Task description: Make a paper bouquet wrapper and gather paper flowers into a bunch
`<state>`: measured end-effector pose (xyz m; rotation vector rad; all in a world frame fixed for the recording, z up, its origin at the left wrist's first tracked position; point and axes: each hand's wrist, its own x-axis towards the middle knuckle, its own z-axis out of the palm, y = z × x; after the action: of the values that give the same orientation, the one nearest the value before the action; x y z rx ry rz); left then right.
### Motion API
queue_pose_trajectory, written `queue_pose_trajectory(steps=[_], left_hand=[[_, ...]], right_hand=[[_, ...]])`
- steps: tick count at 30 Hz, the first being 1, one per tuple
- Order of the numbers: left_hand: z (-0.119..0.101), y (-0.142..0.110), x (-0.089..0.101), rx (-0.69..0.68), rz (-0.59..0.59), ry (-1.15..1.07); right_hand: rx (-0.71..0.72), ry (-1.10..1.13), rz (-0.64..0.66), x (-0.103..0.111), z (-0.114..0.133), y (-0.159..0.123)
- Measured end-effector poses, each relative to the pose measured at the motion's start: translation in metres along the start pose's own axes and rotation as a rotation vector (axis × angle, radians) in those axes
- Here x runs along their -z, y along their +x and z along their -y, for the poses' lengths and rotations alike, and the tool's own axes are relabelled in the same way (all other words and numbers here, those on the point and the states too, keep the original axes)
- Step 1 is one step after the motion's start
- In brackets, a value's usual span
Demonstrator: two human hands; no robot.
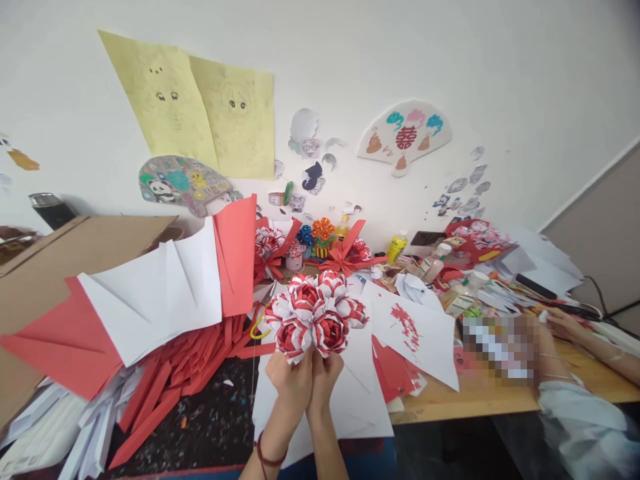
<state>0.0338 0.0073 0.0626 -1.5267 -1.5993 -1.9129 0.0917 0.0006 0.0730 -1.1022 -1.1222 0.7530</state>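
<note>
A bunch of red-and-white paper flowers point(305, 297) is held up in front of me, over white paper sheets point(350, 400). My left hand point(291, 379) and my right hand point(326, 377) press together beneath the blooms, fingers closed around the bunch's base. The stems are hidden inside my hands. A dark red cord circles my left wrist. Left of the bunch, a heap of folded red paper strips point(195, 360) lies on a dark speckled surface. Large folded red and white sheets point(155, 287) rest above those strips.
A cardboard box point(85, 253) stands at the left. Finished paper bouquets point(483, 237) and a yellow bottle point(397, 245) line the wall. At the right, another person's arms point(590, 340) reach over the wooden table point(480, 397), beside jars and paper scraps.
</note>
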Motion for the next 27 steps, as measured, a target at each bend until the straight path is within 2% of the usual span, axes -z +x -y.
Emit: queue_pose_trajectory(steps=[3,8,13,17,22,27], left_hand=[[-0.004,0.003,0.0,0.053,0.065,-0.021],[-0.018,0.006,-0.004,0.311,0.286,-0.234],[-0.006,0.0,-0.009,0.471,0.372,-0.35],[0.002,0.004,-0.009,0.467,0.431,-0.399],[0.002,0.018,-0.006,0.362,0.468,-0.456],[0.002,0.034,-0.003,0.318,0.606,-0.496]], right_hand=[[0.017,-0.001,-0.025,0.001,0.001,0.002],[0.035,0.002,-0.049,0.002,-0.002,0.005],[0.035,0.012,-0.051,0.003,-0.009,0.005],[0.01,0.039,-0.026,0.003,-0.018,0.006],[-0.04,0.092,0.022,0.004,-0.034,0.007],[-0.131,0.221,0.096,0.007,-0.052,0.01]])
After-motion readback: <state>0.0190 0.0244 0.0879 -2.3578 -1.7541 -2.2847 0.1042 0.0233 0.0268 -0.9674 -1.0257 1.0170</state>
